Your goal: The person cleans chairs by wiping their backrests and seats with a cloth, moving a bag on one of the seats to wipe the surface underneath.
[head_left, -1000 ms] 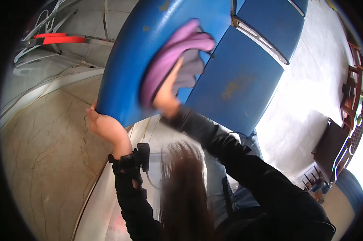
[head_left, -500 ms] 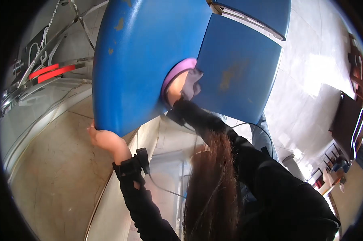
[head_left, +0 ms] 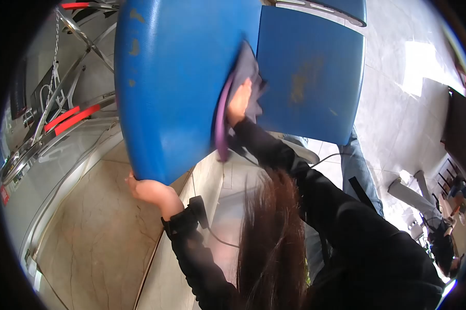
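Observation:
A large blue padded chair panel (head_left: 176,77), scuffed near its upper left edge, fills the upper middle of the head view. My left hand (head_left: 153,191) is curled around its lower corner, with the fingertips partly hidden behind the edge. Against the panel's right side, my right hand (head_left: 239,102) presses a grey cloth with a purple edge (head_left: 249,72). The cloth is bunched under and around the fingers and slightly blurred. Beside it lies a smaller blue padded panel (head_left: 307,77) with a worn brownish patch.
Metal tubing with red strips (head_left: 78,120) stands at the left. Another blue chair part (head_left: 341,9) is at the top. Long hair (head_left: 269,243) hangs in front of the view. A thin cable runs from my left wrist. Another person (head_left: 442,237) is at the far right.
My right hand has shifted slightly up the panel, and the cloth now spreads higher and hangs lower. The view has moved a little. Another person has come into view at right.

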